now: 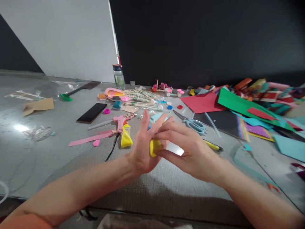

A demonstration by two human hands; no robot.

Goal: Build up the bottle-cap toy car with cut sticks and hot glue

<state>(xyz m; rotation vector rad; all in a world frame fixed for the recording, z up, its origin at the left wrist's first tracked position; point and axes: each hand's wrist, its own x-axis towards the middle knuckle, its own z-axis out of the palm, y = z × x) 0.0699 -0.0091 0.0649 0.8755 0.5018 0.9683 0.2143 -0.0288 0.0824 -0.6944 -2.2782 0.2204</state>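
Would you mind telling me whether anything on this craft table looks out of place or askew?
Coloured paper sheets lie in a loose overlapping heap at the right, and a phone sits among the scraps. Nothing looks spilled or damaged.

Left hand point(143, 149) and right hand point(188, 149) hiding most of yellow piece point(154, 147); its shape unclear. Right edge cutting off paper sheets point(289, 148). Far toys point(166, 88) too small.

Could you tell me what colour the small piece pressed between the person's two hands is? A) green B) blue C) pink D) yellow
D: the small piece showing between the left hand and the right hand is yellow, like the scrap lying by the pink glue gun.
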